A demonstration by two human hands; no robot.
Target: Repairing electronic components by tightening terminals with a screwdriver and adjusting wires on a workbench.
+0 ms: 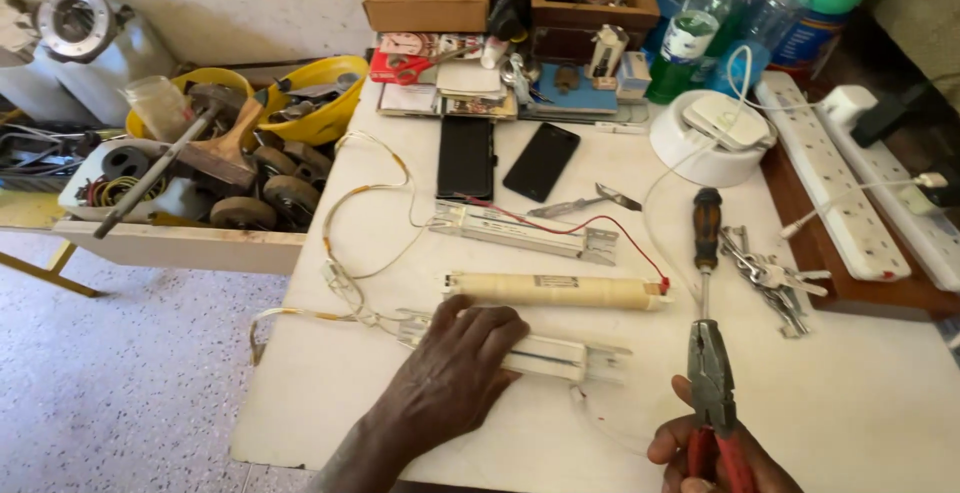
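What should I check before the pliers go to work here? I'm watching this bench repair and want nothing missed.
1. Left hand pinning the white housing: ok, palm flat on it.
2. Right hand gripping the pliers: ok, on the red handles.
3. Pliers' jaws free of any wire: ok, closed and not touching one.
4. Screwdriver lies just ahead of the pliers: not ok.
5. Red wire attached to the cream tube: cannot tell.

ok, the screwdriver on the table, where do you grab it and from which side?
Probably by the dark handle of the screwdriver, from above at the far end. It lies flat, shaft pointing toward the pliers in the right hand; keys crowd its right side.
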